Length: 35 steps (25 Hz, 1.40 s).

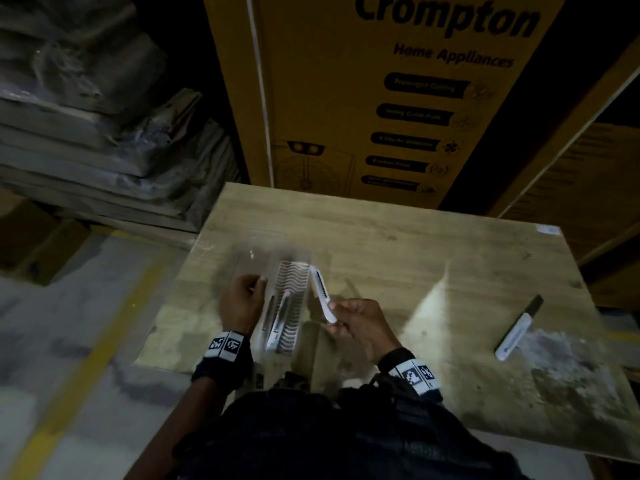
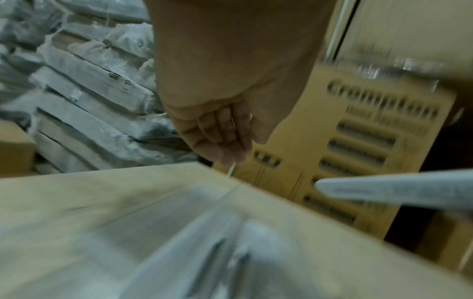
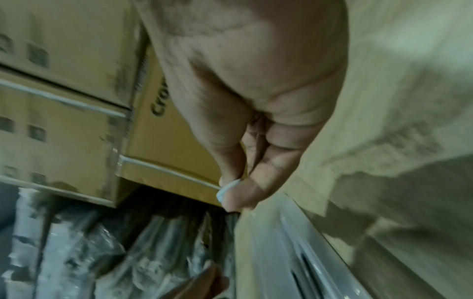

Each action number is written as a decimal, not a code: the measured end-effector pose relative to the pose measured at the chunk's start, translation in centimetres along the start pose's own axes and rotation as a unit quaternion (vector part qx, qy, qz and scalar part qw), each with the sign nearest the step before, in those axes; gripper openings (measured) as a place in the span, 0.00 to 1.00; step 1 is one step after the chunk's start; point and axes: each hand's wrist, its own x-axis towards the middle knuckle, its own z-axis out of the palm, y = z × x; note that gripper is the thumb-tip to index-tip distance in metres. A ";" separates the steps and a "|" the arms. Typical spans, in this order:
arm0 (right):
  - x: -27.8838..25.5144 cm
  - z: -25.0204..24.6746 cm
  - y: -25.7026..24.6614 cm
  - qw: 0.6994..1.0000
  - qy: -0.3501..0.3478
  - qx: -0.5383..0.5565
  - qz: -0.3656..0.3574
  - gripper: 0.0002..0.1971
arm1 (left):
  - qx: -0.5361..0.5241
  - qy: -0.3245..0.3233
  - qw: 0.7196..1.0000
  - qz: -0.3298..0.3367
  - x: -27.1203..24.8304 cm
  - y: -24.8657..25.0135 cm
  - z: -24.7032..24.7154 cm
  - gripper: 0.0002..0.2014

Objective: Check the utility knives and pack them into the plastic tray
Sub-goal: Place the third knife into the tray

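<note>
Head view: a white utility knife is pinched at its near end by the right hand, its long axis pointing away along the right edge of the clear plastic tray, which lies just left of the grip. A packed knife lies in the tray. The left hand curls on the tray's left rim. A third knife lies well right on the wooden table; cartons stand behind.

Printed in black on the tall cardboard carton behind the table — "Crompton", "Home Appliances"; smaller labels below unreadable.
</note>
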 end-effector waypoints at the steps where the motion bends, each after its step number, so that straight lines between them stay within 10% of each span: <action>1: 0.4 0.6 0.9 1.000 0.011 -0.004 0.011 0.07 | 0.036 -0.013 0.999 -0.035 -0.1 -1.7 -0.1 0.15; 10: 2.6 5.0 5.4 0.988 0.053 -0.126 0.075 0.08 | 0.101 -0.119 0.986 -0.060 -2.6 -6.9 1.4 0.14; 24: 4.3 9.5 5.5 0.843 0.035 -0.533 0.057 0.13 | 0.031 -0.175 0.982 -0.058 -4.2 -9.5 1.7 0.23; 30: 2.5 7.2 5.7 0.924 -0.008 -0.378 0.060 0.07 | -0.021 -0.124 0.991 -0.054 -5.0 -7.8 2.0 0.29; 35: 1.3 0.2 4.3 0.968 0.130 -0.213 0.031 0.06 | -0.006 -0.077 0.996 0.046 -4.3 -2.2 2.6 0.33</action>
